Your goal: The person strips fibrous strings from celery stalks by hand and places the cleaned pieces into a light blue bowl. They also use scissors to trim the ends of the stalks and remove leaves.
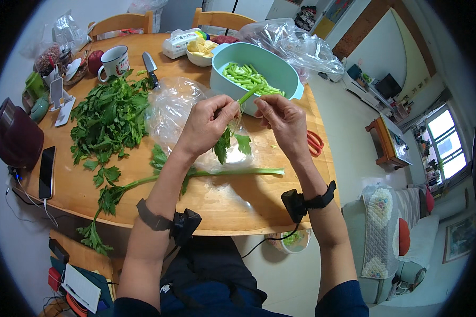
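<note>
My left hand grips a short celery stalk, its cut end pointing up and away over the near wall of the tub. Celery leaves hang beneath that hand, with thin pale fibres near them. Thumb and fingertips of my right hand are drawn together beside the stalk; whether a fibre is pinched there is too small to tell. Cut celery pieces lie inside the light-blue oval tub behind my hands. Across the table in front of me lies a long leafy celery stalk.
A pile of celery leaves covers the table's left, with a kitchen knife behind it. Clear plastic bags lie mid-table. Red-handled scissors rest by the right edge. A phone is at left; a bin stands below the edge.
</note>
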`<action>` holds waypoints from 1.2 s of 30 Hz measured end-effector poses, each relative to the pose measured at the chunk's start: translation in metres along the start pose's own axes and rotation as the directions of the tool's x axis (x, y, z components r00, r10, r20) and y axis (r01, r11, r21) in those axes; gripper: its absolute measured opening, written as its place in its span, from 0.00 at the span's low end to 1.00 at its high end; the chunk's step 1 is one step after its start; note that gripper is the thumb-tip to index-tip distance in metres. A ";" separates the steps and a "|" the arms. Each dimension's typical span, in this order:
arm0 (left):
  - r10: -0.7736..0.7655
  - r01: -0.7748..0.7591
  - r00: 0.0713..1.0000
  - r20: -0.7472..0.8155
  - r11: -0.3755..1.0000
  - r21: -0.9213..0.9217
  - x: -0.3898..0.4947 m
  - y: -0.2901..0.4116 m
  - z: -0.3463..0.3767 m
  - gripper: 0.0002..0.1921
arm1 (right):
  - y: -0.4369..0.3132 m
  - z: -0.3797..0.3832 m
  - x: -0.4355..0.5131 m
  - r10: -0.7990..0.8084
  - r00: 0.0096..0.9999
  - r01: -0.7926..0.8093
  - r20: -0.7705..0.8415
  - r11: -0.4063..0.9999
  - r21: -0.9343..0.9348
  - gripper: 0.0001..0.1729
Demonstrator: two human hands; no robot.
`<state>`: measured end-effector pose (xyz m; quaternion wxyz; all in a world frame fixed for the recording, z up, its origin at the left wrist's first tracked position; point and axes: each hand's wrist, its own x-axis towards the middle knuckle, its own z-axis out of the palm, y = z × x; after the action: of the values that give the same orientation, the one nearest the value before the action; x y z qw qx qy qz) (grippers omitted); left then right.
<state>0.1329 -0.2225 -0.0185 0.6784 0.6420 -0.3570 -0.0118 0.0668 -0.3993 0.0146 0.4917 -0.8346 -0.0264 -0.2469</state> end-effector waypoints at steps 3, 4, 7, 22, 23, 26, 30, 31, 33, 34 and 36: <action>-0.010 0.010 1.000 -0.004 1.000 0.025 -0.001 0.000 0.000 0.13 | -0.003 -0.001 0.005 -0.058 0.995 0.055 -0.086 0.998 -0.038 0.09; -0.005 0.005 1.000 0.010 0.999 0.033 -0.001 0.000 0.000 0.13 | -0.005 -0.001 0.008 -0.114 0.988 0.111 -0.105 0.993 -0.035 0.09; 0.013 -0.014 1.000 0.008 0.999 0.033 0.000 -0.001 0.000 0.13 | -0.007 0.000 0.011 -0.232 0.970 0.218 -0.066 0.960 -0.178 0.07; -0.080 0.071 0.996 -0.031 0.971 -0.229 -0.002 0.001 0.012 0.10 | -0.003 0.032 -0.023 -0.140 0.977 0.131 -0.162 0.989 -0.065 0.07; -0.103 0.078 0.991 -0.085 0.962 -0.262 -0.001 0.001 0.007 0.10 | -0.003 0.034 -0.029 -0.260 0.956 0.220 -0.134 0.942 -0.253 0.06; -0.087 0.045 0.985 -0.146 0.962 -0.271 0.003 -0.002 -0.001 0.10 | -0.005 0.037 -0.046 -0.388 0.922 0.359 0.015 0.837 -0.414 0.03; -0.112 0.074 0.985 -0.132 0.962 -0.263 0.002 -0.002 -0.003 0.09 | -0.014 0.021 -0.042 -0.225 0.968 0.248 0.108 0.920 -0.304 0.08; -0.103 0.072 0.987 -0.127 0.971 -0.229 0.001 -0.002 -0.002 0.09 | -0.015 0.015 -0.037 -0.120 0.989 0.137 0.090 0.966 -0.217 0.08; -0.103 0.084 0.991 -0.089 0.977 -0.196 0.000 -0.001 0.001 0.09 | -0.017 -0.001 -0.011 0.079 0.996 -0.076 -0.037 0.994 0.080 0.11; -0.098 0.084 0.992 -0.075 0.980 -0.179 -0.001 0.000 0.002 0.09 | -0.017 -0.006 0.001 0.092 0.995 -0.084 -0.025 0.971 0.224 0.11; -0.110 0.104 0.994 -0.028 0.979 -0.176 -0.002 0.002 0.003 0.08 | -0.015 -0.009 0.019 0.131 0.991 -0.120 -0.004 0.919 0.376 0.11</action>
<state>0.1288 -0.2242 -0.0182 0.7368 0.5987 -0.3069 -0.0674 0.0759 -0.4028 0.0380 0.6570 -0.7217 -0.0123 -0.2175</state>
